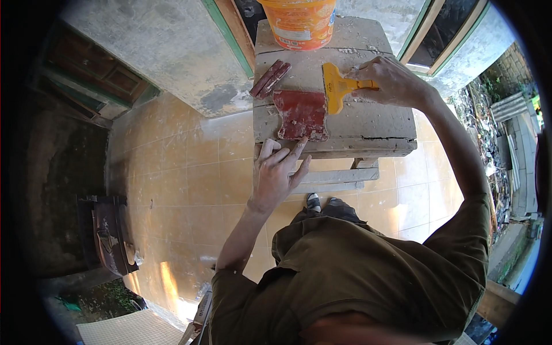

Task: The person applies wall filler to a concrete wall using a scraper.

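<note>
My right hand (394, 83) grips a yellow putty scraper (339, 87) by its handle, above the wooden bench. The scraper's wide blade end stands at the right side of a dark red flat plate (299, 112) with curved sides and whitish smears. At the plate's near edge is my left hand (277, 175), fingers apart, its index fingertip at the rim; I cannot tell how firmly it touches. Two narrow dark red pieces (270, 79), also smeared white, lie together beyond the plate's left corner. Both hands carry pale dust.
An orange bucket (299, 26) stands at the bench's far end. The worn wooden bench (368, 123) has crumbs and a cracked near edge. Yellowish tiles (195, 178) cover the floor, and a plastered grey wall (167, 52) rises at the far left. Rubble (494, 144) lies outside at the right.
</note>
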{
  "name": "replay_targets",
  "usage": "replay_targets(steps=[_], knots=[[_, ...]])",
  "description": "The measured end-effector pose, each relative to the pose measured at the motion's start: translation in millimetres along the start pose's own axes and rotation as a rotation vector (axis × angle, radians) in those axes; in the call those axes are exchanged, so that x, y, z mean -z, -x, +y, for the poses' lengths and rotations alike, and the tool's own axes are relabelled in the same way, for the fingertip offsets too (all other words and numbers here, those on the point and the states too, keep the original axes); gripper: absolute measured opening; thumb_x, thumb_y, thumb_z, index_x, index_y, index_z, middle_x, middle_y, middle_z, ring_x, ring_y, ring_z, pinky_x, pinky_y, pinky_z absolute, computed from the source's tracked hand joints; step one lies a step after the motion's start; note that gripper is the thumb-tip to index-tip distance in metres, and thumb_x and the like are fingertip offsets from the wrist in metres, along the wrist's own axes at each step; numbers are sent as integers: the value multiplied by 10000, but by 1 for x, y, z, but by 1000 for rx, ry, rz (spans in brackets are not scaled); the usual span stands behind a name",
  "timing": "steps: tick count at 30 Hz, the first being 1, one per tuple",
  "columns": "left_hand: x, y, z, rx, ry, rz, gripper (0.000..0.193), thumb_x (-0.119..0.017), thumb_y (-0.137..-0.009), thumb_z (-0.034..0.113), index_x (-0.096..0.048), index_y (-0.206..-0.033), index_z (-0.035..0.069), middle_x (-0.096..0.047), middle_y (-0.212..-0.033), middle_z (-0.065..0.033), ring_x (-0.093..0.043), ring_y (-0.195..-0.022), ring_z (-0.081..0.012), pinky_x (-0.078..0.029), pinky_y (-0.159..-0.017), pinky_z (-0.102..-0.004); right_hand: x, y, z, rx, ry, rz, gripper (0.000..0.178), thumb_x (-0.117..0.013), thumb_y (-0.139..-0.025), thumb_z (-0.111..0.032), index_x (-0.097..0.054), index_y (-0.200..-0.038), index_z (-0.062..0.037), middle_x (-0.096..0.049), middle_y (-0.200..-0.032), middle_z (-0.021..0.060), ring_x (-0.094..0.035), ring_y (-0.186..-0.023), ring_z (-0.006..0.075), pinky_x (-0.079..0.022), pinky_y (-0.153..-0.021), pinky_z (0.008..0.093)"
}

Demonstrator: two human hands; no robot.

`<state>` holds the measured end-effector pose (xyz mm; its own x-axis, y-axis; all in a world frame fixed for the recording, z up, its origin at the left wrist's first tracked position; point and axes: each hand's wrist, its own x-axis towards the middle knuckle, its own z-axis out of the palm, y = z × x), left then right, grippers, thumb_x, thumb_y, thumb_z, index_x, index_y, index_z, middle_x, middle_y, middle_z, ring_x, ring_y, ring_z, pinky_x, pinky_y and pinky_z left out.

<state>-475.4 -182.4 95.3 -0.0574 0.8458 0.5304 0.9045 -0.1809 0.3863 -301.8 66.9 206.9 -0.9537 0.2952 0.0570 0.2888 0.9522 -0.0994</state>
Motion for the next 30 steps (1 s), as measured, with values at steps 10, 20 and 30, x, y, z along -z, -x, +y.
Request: replay_targets(steps=[10, 20, 30], knots=[[3, -3, 7, 3, 5, -17, 413, -713, -839, 205, -675, -1215, 39, -556, -647, -41, -483, -780, -215, -438, -737, -344, 2, -4, 15, 22, 40, 63, 386, -720, -872, -366, -723, -1124, -75, -734, -898, 116, -685, -807, 219, -549, -846, 350], [3, -3, 10, -7, -13, -7, 419, -714, -836, 205, -673, -1220, 41, -553, -645, -40, -487, -783, -215, -441, -742, -343, 0, -8, -6, 48, 15, -97, 401, -763, -836, -305, -708, -1122, -30, -728, -1031, 157, -705, -781, 236, -588, -744, 336], [3, 1, 11, 10, 4, -10, 412, -715, -833, 201, -677, -1209, 37, -555, -649, -48, -489, -791, -218, -444, -748, -344, 3, -3, -14, 243, 147, 12, 376, -744, -840, -330, -712, -1156, -128, -731, -1072, 98, -706, -783, 219, -572, -771, 382]])
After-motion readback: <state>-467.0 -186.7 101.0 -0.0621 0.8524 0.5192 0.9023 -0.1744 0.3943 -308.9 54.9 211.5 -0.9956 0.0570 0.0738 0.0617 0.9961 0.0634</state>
